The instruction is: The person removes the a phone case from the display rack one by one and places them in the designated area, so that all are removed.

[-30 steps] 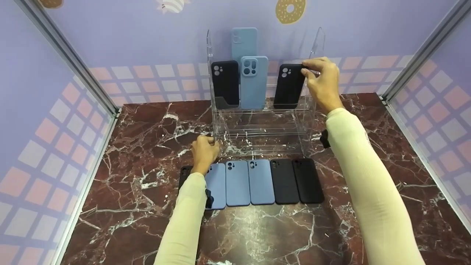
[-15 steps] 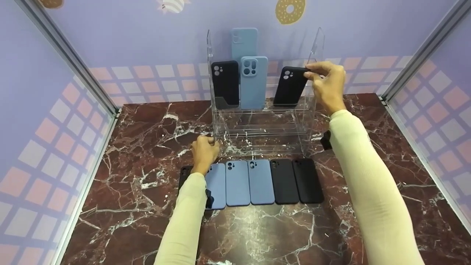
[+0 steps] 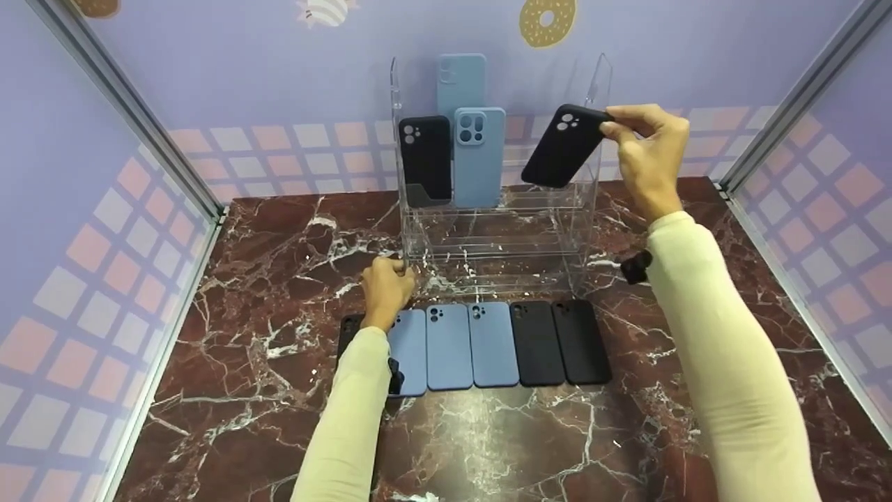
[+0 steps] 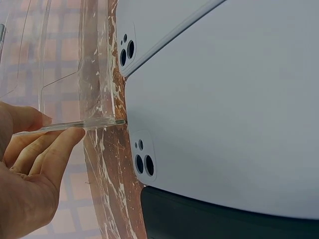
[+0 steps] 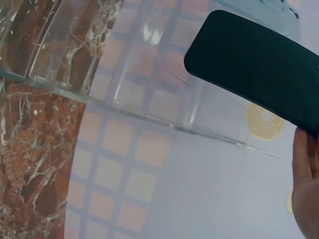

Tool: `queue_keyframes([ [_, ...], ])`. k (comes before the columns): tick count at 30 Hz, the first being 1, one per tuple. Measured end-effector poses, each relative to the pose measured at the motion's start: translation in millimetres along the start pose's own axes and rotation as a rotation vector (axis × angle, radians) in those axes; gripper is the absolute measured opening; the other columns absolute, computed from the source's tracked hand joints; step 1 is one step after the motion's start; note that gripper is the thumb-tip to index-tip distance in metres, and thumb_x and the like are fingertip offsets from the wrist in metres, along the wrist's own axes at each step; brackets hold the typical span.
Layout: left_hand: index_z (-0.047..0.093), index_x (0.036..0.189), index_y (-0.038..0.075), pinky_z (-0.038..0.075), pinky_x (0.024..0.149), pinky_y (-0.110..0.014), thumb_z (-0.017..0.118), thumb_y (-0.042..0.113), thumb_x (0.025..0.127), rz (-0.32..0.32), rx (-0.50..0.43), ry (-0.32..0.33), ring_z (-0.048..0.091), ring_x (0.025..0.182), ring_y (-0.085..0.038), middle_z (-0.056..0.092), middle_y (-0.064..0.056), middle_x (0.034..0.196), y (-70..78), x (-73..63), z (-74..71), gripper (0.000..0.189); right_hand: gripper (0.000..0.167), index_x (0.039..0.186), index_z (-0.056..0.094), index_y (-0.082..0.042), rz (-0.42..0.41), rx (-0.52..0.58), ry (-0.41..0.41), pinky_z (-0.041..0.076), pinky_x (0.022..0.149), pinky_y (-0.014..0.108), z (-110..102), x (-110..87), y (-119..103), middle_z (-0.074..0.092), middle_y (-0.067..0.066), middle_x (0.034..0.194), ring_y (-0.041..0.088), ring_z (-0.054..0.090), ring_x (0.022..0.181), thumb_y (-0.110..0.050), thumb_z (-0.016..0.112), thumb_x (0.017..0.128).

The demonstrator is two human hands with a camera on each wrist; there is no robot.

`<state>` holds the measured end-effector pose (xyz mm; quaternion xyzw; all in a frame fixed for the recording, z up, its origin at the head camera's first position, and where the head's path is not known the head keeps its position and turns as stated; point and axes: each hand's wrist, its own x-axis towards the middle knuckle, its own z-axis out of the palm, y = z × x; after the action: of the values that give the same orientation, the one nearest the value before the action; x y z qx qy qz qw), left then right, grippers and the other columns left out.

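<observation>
My right hand (image 3: 651, 153) pinches a black phone case (image 3: 566, 146) by its upper right corner. The case hangs tilted over the right part of a clear acrylic display stand (image 3: 502, 247), its lower end raised above the tier. In the right wrist view the same black case (image 5: 259, 69) reaches in from the right edge. My left hand (image 3: 387, 289) grips the stand's left side panel near the front; the left wrist view shows thumb and fingers on either face of the clear panel (image 4: 99, 123). Another black case (image 3: 426, 160) and a light blue case (image 3: 479, 164) stand on the tier.
Behind them a second light blue case (image 3: 463, 80) stands higher. In front of the stand, a row of blue cases (image 3: 449, 348) and black cases (image 3: 582, 341) lies flat on the red marbled tabletop (image 3: 265, 418). Lilac walls (image 3: 279, 70) enclose the back and sides.
My right hand has lifted the black case off the tier, up and to the right, tilting it more. My left hand has stayed on the stand's side panel.
</observation>
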<state>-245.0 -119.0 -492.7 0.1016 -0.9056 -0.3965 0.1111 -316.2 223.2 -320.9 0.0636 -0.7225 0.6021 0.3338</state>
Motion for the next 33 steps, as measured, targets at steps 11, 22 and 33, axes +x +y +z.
queue_keyframes([
  [11, 0.079, 0.106, 0.002, 0.052, 0.091, -0.051, 0.072, 0.010, 0.089, -0.004, 0.002, -0.008, 0.071, 0.099, -0.039, 0.076, -0.016, 0.104, -1.4, 2.8, 1.9, 0.020, 0.020, 0.097, 0.075, 0.009, 0.130, 0.155, -0.032, 0.058, 0.079, 0.027, -52, -8.1, -8, 0.076, 0.014, 0.093, 0.020, 0.073, 0.079, 0.016, 0.076, 0.079],
  [22, 0.081, 0.097, 0.004, 0.053, 0.087, -0.050, 0.073, 0.010, 0.089, -0.006, -0.004, -0.014, 0.072, 0.092, -0.036, 0.077, -0.013, 0.096, -1.1, 2.2, 2.5, 0.014, 0.021, 0.100, 0.077, 0.004, 0.272, -0.055, -0.118, 0.056, 0.064, 0.020, -123, -15.1, 14, 0.076, 0.002, 0.089, 0.012, 0.072, 0.071, 0.007, 0.081, 0.080],
  [33, 0.082, 0.096, 0.004, 0.053, 0.085, -0.050, 0.071, 0.010, 0.088, -0.002, -0.004, -0.008, 0.072, 0.088, -0.035, 0.077, -0.013, 0.093, -0.7, 2.6, 2.4, 0.014, 0.028, 0.111, 0.073, 0.005, 0.365, -0.328, -0.361, 0.057, 0.071, 0.021, -154, -41.6, 61, 0.074, -0.011, 0.090, 0.008, 0.071, 0.076, -0.004, 0.080, 0.085],
])
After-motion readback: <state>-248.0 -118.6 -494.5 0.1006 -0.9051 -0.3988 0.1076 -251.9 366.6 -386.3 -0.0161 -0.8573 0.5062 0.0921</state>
